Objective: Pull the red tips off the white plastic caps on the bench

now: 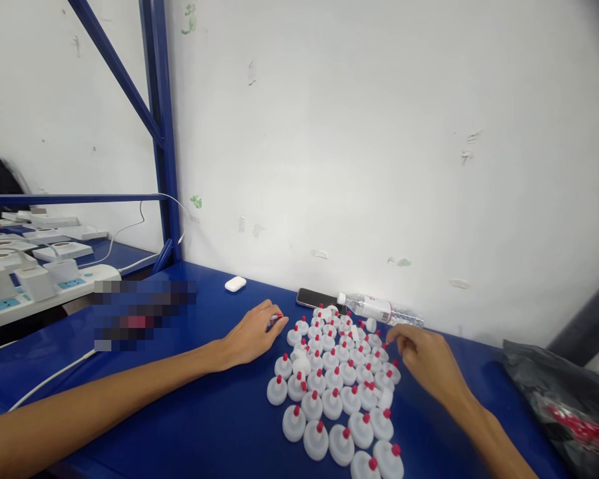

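Note:
A crowd of white plastic caps with red tips [332, 402] spreads over the middle of the blue table, most standing with the tip upward. At their left edge my left hand [253, 334] is closed, with a white cap with a red tip [274, 319] partly showing between thumb and fingers. On the opposite side, my right hand [429, 359] is held with bent fingers close to the outermost caps. Its fingertips are drawn together, and anything between them is too small or hidden to make out.
A clear bottle [379, 309] lies behind the caps beside a dark phone [312, 299]. A small white case [235, 284] sits farther left. A black plastic bag [554, 399] lies at right. Power strips [94, 281] and white trays [62, 250] are at left.

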`<state>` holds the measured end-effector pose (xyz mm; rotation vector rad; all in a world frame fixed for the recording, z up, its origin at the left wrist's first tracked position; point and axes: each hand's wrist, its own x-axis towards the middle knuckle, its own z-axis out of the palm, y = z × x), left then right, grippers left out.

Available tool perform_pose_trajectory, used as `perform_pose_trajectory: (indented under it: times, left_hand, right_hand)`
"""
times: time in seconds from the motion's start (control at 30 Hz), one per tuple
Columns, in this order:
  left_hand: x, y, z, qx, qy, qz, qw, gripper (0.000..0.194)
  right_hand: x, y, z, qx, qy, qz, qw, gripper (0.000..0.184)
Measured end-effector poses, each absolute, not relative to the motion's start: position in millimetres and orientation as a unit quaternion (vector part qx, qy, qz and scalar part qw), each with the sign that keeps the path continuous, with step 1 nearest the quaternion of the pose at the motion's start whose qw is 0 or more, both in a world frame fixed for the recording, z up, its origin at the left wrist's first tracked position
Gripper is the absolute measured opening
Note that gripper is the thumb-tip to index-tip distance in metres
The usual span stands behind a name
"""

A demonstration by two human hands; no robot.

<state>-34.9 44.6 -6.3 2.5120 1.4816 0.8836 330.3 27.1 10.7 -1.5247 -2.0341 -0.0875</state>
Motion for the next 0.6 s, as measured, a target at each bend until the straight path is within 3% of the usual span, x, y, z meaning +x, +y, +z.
perform_pose_trajectory:
  times: [0.6]
  left_hand:
    - [-36.4, 43.6, -0.9, 0.865, 0.47, 0.174, -0.024, 0.024]
  right_hand:
    - [328.6, 26.0, 12.1, -0.562, -0.777, -0.02, 0.284, 0.035]
